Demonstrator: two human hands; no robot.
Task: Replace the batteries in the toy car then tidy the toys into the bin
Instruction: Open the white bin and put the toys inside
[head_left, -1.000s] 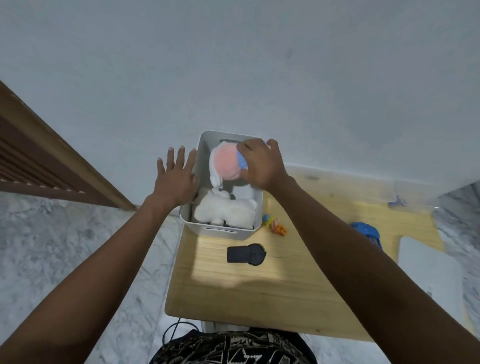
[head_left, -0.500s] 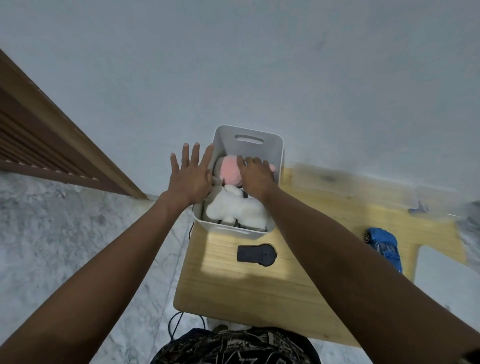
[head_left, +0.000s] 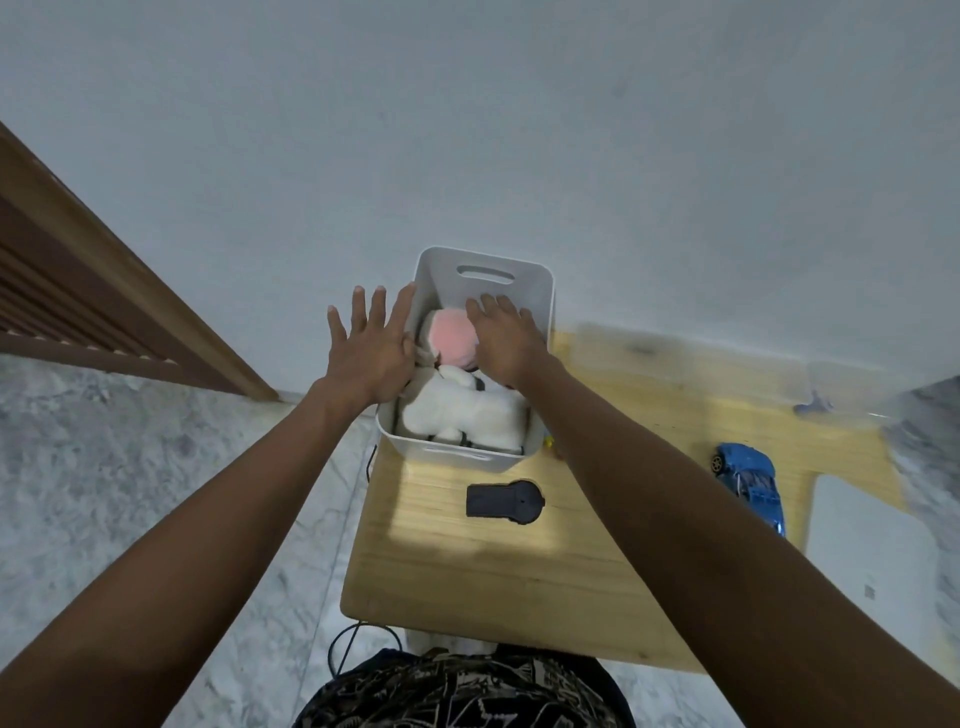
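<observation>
Both palms flat with fingers spread: left hand (head_left: 370, 349) against left wall of bin (head_left: 540, 291) at table (head_left: 493, 582) far-left corner, right hand (head_left: 503, 332) pressing pink plush (head_left: 449, 340) inside.

plush toys (head_left: 462, 410) in bin (head_left: 540, 291), remote (head_left: 503, 498) before it, car (head_left: 750, 480) right

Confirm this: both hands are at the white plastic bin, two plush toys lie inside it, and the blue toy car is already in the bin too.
Not quite. The head view shows the blue toy car lying on the wooden table, to the right of the white plastic bin, not in it. The rest holds: left hand and right hand are at the bin, with the pink plush toy and white plush toy inside.
</observation>
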